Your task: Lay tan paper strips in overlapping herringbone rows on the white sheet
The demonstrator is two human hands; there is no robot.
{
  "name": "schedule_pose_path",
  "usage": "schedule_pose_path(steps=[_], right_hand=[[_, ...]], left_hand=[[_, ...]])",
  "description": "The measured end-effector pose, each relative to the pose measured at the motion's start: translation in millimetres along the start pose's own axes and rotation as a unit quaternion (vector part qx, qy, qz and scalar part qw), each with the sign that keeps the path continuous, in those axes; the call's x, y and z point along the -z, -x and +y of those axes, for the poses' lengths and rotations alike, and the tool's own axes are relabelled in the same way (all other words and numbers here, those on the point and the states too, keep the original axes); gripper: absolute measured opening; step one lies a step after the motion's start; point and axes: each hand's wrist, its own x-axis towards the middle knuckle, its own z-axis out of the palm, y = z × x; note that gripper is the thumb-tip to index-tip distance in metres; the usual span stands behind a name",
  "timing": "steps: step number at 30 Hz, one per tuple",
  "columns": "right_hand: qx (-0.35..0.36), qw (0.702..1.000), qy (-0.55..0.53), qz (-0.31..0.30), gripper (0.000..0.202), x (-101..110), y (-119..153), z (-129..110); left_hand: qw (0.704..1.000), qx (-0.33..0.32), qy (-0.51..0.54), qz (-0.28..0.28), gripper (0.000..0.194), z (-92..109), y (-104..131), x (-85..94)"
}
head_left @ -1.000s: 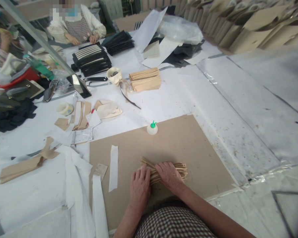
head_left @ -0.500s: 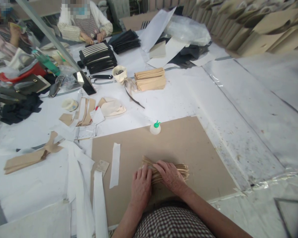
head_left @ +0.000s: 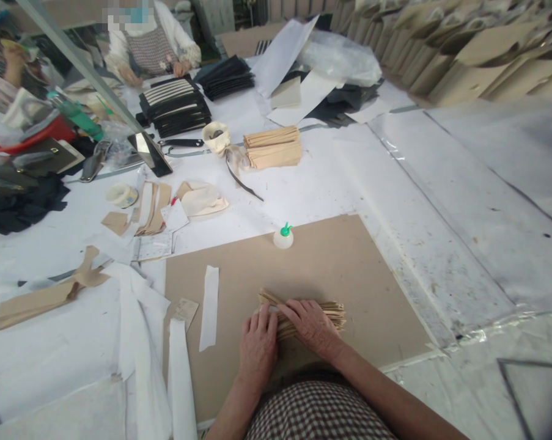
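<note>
A bundle of thin tan strips [head_left: 334,313] lies on the brown board [head_left: 312,263] close to my body. My left hand [head_left: 258,343] is at the bundle's left end, its fingers curled against the strips. Across the top of the bundle lies my right hand [head_left: 313,327], fingers wrapped over it and thumb pointing left. One strip sticks out at the upper left of the bundle. Beyond the hands stands a small white bottle with a green cap [head_left: 283,236]. A white strip [head_left: 209,308] rests on the board to the left.
Tan folded pieces [head_left: 273,146] and black stacked pieces [head_left: 175,107] lie farther back. A metal pole [head_left: 80,61] slants down at the left. A co-worker [head_left: 151,43] sits across the table. White strips [head_left: 142,342] lie left of the board.
The view has shifted slightly, so the table's things appear a little farther left. Both my hands keep their places on the bundle. The co-worker's hands have moved apart.
</note>
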Motion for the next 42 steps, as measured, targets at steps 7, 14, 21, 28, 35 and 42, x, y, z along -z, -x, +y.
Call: schedule_pose_path(steps=[7,14,21,28,35,42], right_hand=[[-0.007,1.000,-0.001,-0.002,0.047,-1.7,0.1,0.2],[-0.008,1.000,-0.011,-0.008,0.048,-0.7,-1.0,0.5],[-0.010,1.000,-0.013,-0.011,0.049,-0.2,-0.2,0.6],[-0.008,1.000,-0.014,-0.011,0.050,-1.3,0.0,1.3],[-0.003,1.000,-0.016,-0.010,0.047,1.2,-1.1,1.1],[0.005,1.000,-0.009,0.001,0.044,3.5,-1.7,1.5]], left_hand=[[1.000,-0.003,-0.004,-0.007,0.038,0.0,-0.5,-0.3],[1.000,-0.009,-0.003,-0.018,0.038,0.2,-2.8,2.1],[1.000,-0.009,-0.005,-0.015,0.042,0.5,-1.2,0.5],[1.000,-0.008,-0.007,-0.020,0.043,-0.1,-0.1,-2.1],[1.000,-0.009,-0.005,-0.012,0.045,0.6,0.0,-0.6],[1.000,-0.003,0.000,0.004,0.045,1.7,-0.8,-0.1]])
